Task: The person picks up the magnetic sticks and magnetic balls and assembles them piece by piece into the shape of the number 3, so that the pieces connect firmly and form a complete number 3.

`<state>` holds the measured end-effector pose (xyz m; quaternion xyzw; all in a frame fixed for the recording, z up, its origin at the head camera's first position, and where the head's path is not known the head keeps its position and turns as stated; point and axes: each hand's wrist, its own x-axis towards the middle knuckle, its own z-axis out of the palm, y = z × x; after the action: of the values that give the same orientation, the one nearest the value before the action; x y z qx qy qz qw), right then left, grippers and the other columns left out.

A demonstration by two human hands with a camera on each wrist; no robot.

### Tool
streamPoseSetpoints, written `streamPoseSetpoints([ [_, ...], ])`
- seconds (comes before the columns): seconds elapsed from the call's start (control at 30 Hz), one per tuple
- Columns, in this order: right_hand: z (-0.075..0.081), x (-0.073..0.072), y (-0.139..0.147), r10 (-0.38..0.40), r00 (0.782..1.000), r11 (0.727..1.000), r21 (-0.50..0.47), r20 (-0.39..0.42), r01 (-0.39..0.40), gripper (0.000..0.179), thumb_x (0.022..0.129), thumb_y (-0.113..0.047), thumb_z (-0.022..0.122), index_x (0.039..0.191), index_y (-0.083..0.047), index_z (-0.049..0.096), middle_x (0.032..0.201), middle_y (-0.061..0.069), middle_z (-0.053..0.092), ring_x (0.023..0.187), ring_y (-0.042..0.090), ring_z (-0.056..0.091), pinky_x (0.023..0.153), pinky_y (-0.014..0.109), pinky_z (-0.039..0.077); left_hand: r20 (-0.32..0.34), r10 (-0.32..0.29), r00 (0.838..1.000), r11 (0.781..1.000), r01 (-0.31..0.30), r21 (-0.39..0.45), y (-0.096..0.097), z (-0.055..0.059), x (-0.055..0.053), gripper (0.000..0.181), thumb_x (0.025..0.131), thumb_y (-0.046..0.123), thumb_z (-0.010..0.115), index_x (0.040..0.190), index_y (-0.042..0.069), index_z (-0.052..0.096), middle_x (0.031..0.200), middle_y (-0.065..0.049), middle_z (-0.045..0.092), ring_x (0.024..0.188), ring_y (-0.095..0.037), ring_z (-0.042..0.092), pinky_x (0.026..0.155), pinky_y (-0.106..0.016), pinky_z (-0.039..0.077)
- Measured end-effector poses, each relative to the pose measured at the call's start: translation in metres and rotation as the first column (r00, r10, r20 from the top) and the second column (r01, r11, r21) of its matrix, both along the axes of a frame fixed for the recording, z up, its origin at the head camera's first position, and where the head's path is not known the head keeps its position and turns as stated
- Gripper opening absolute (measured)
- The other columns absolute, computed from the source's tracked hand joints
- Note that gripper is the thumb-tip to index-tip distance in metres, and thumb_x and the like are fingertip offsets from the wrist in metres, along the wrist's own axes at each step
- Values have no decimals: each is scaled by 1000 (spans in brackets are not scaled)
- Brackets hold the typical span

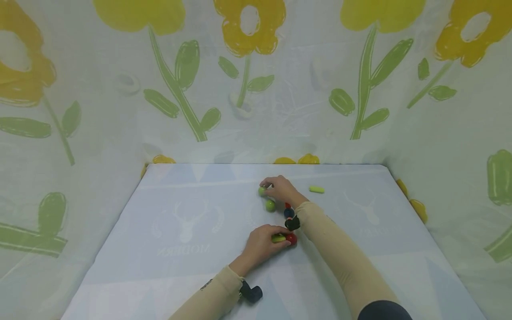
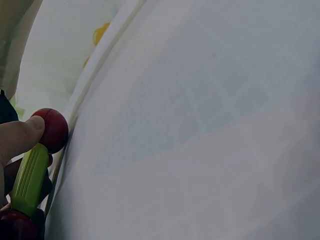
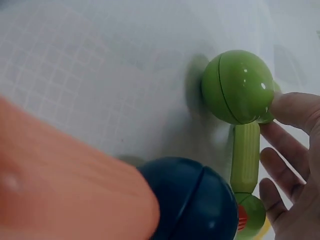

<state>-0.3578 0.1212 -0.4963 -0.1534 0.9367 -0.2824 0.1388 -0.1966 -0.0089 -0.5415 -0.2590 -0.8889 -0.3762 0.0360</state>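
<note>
My left hand [image 1: 264, 243] grips a short yellow-green rod [image 2: 29, 179] between thumb and fingers. A red ball [image 2: 54, 131] sits at one end of it under the thumb tip; a darker red ball [image 2: 17, 225] is at the other. Farther forward, my right hand [image 1: 282, 189] pinches a green ball [image 1: 262, 191]. Just nearer lies a second green ball [image 1: 270, 205], apart from the fingers. In the right wrist view a green rod [image 3: 245, 160] and another green ball [image 3: 252, 215] lie beside the curled fingers; how they join is partly hidden.
By my right wrist lies a dark blue ball [image 1: 289, 213] with a red-orange rod [image 1: 287, 205]. A loose yellow-green rod [image 1: 317, 189] rests right of the right hand. The pale table [image 1: 160, 266] meets flowered cloth walls [image 1: 288, 89] behind and at both sides.
</note>
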Motion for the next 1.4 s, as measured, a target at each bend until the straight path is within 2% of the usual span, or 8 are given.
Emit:
streamPoseSetpoints([
  [0.27,2,2,10,-2,1000,999,-38,-25,1,38,97,-25,71,134,-20,64,129,3,64,124,25,54,103,46,46,-14,-2,1000,1000,2,-4,0,-1,0,25,89,34,80,114,30,78,104,14,73,92,-3,62,82,-26,50],
  [0.47,3,3,20,-4,999,1000,-5,-38,4,37,94,-24,71,130,-20,66,129,3,63,124,26,52,103,48,45,-19,15,1000,1000,-15,-19,0,1,1,25,88,34,80,112,28,79,103,13,74,90,-3,62,81,-26,50],
  [0.9,-7,1,38,-34,998,999,8,-49,34,34,91,-16,72,125,-19,70,124,4,66,121,26,53,104,47,43,5,21,1000,999,-21,-27,2,1,2,25,88,35,80,112,27,79,104,12,73,89,-3,61,79,-25,49],
  [1.13,-10,1,42,-43,998,999,-4,-40,43,33,91,-17,73,124,-16,71,121,5,67,119,26,55,106,46,43,6,22,1000,999,-22,-25,1,1,1,24,88,36,80,111,28,79,103,13,73,87,-2,58,77,-24,48],
  [1.4,-13,4,44,-28,997,1000,3,-69,28,27,93,-18,73,119,-14,72,120,4,69,121,27,55,108,47,40,-2,22,1000,999,-22,-31,2,0,1,24,89,35,80,112,28,78,104,13,73,87,-2,59,77,-23,48],
])
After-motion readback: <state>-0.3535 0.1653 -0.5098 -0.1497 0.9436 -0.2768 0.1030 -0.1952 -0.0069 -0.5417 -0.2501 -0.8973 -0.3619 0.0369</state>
